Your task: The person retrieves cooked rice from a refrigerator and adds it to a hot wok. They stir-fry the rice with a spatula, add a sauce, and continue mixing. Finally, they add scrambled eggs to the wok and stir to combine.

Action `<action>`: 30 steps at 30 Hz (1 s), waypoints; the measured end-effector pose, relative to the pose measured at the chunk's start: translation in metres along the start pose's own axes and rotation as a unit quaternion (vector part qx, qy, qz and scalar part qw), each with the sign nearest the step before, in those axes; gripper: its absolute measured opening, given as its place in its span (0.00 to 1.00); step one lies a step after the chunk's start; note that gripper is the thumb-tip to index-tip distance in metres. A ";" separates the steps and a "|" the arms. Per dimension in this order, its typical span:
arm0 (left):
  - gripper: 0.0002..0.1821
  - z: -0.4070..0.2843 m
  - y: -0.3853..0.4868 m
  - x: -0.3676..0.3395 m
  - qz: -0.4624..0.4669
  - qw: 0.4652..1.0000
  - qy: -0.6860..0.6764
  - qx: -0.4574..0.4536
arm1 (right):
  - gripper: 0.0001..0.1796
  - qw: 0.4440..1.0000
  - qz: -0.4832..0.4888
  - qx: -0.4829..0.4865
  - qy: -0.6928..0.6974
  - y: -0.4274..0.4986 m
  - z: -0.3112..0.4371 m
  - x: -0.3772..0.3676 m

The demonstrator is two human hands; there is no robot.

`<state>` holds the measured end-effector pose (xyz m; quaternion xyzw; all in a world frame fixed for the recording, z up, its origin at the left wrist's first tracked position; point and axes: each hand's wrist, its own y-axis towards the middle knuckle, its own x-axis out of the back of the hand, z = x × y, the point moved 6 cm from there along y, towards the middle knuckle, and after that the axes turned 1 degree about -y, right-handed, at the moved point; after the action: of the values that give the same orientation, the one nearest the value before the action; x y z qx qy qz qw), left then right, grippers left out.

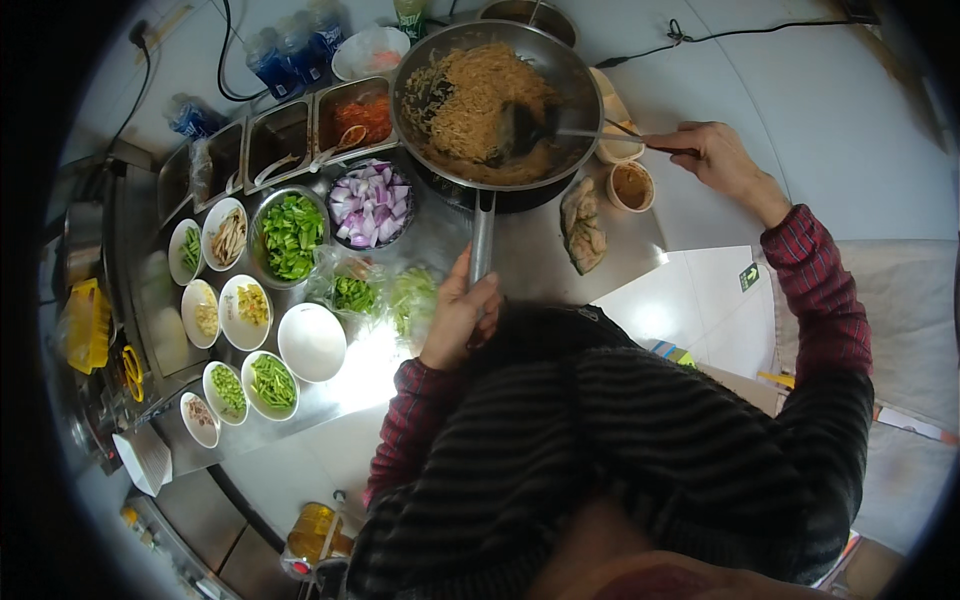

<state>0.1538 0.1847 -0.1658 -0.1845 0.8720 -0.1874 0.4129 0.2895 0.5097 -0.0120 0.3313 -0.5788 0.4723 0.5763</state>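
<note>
My left hand (pixel 463 311) grips the metal handle (pixel 482 232) of a large frying pan (pixel 586 142) over a black burner (pixel 517 199). Inside the pan lies a heap of brown shredded food (pixel 487 90), perhaps noodles or rice. My right hand (pixel 709 154) is closed around the dark grip of a spatula (pixel 592 133), whose shaft crosses the pan's right rim. The spatula's dark blade rests against the food, partly hidden among it. Just below the right rim stand a small tub of brown powder or paste (pixel 631 186) and a cloth (pixel 583 229), crumpled on the steel counter.
Left of the pan are a bowl of chopped red onion (pixel 370 204), a bowl of chopped green pepper (pixel 291 236) and steel trays (pixel 279 142). Several small white bowls hold cut vegetables; one white bowl (pixel 312 343) holds nothing. Blue bottles (pixel 292 56) stand behind. A cable (pixel 720 31) runs along the wall.
</note>
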 end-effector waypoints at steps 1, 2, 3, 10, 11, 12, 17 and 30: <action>0.33 0.000 0.000 0.000 -0.002 1.000 0.000 -0.005 | 0.27 0.997 0.026 -0.055 -0.045 -0.001 -0.009 -0.003; 0.33 -0.001 0.000 -0.001 0.000 1.000 0.001 -0.008 | 0.27 0.997 -0.029 -0.063 -0.025 0.002 -0.008 -0.004; 0.33 -0.001 0.000 -0.001 0.004 1.000 0.003 -0.009 | 0.27 0.996 -0.071 -0.047 0.020 0.010 -0.002 -0.011; 0.34 -0.002 -0.002 -0.001 -0.009 1.000 0.021 -0.006 | 0.26 0.983 -0.025 -0.024 0.183 0.046 0.033 -0.071; 0.34 -0.002 -0.002 -0.001 -0.006 1.000 0.016 -0.003 | 0.25 0.987 0.003 -0.011 0.157 0.039 0.031 -0.057; 0.33 -0.001 -0.001 0.000 -0.008 1.000 0.014 0.004 | 0.26 0.981 0.006 0.058 0.185 0.030 0.032 -0.031; 0.33 0.000 0.000 0.002 -0.002 1.000 0.007 -0.002 | 0.22 0.979 0.116 -0.047 0.159 0.004 0.002 0.071; 0.31 -0.003 0.000 0.003 -0.021 0.999 0.028 0.020 | 0.20 0.767 0.122 -0.168 0.607 0.074 0.064 -0.048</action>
<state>0.1492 0.1836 -0.1662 -0.1891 0.8755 -0.2181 0.3876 0.2035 0.4680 -0.0641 -0.1998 -0.2145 0.5364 0.7914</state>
